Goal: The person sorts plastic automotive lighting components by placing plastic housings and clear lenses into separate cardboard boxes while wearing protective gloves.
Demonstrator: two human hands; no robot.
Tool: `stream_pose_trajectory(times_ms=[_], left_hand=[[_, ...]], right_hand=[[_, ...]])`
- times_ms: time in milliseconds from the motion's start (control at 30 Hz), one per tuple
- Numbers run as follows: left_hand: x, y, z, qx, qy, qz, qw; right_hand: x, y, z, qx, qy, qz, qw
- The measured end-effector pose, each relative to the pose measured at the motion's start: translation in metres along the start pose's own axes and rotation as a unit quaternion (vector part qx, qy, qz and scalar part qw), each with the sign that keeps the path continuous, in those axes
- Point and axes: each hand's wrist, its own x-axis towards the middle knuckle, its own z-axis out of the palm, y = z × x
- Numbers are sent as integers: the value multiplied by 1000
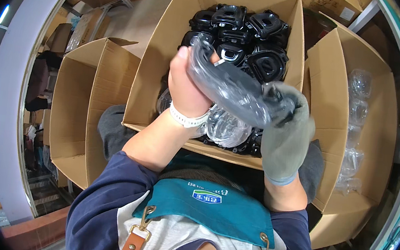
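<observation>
Both my hands hold a black part with a clear curved cover (pixel 235 92), tilted above an open cardboard box (pixel 154 54). My left hand (pixel 187 82), bare with a white wristband, grips its upper left end; some of its fingers are hidden behind the part. My right hand (pixel 286 139), in a grey glove, is closed around its lower right end and slightly blurred. Below, the box holds several black moulded housings (pixel 266 63) with oval openings. At the near side of the box lie clear plastic covers (pixel 229 128), partly hidden by my left wrist and the held part.
To the right stands an open cardboard box (pixel 328 85) with clear plastic covers (pixel 357 112) stacked along its side. Another open cardboard box (pixel 72 106) is at the left. Metal posts frame both sides, and my knees (pixel 114 126) flank the middle box.
</observation>
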Motion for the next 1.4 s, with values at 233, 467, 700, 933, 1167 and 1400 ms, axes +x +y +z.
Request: stream_pose_trajectory(times_ms=[233, 467, 700, 933, 1167, 1400], left_hand=[[-4, 0, -8, -145, 27, -77, 986], [-4, 39, -21, 74, -111, 264, 955], [11, 74, -64, -261, -94, -71, 958], [12, 60, -118, -469, -230, -192, 831], [4, 99, -162, -474, -182, -220, 833], [20, 227, -327, -260, 373, 76, 887]], right_hand=[[9, 13, 14, -415, -65, -200, 885], [5, 15, 29, -418, -98, -226, 874], [32, 16, 52, -285, -5, -71, 956], [43, 102, 7, -657, -341, 378, 555], [25, 157, -60, -474, -262, 522, 659], [37, 103, -14, -221, -112, 605, 757]])
